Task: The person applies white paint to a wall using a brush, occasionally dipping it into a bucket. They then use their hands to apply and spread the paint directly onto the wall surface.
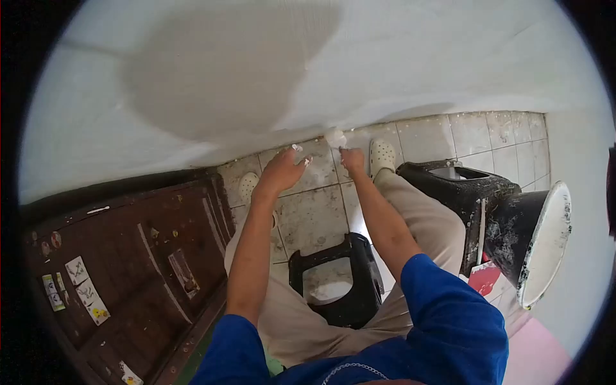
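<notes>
My left hand (282,172) hovers over the floor tiles close to the foot of the wall, thumb and fingers apart, with white paste stuck on its fingertips. To its right, my right hand (352,160) is closed, fingers curled downward. Just beyond those fingers a pale white patch (335,136) shows at the joint of wall and floor; whether the hand touches it, or holds a small tool, I cannot make out. The white wall (410,58) rises in front of both hands, carrying a large dark shadow.
A black stool (369,282) stands between my legs. Another black stool (459,173) is at the right, beside a black bucket (545,244) with a white, paint-crusted inside. A brown wooden door (128,256) with stickers lies along the left. Stained tiles (311,215) cover the floor.
</notes>
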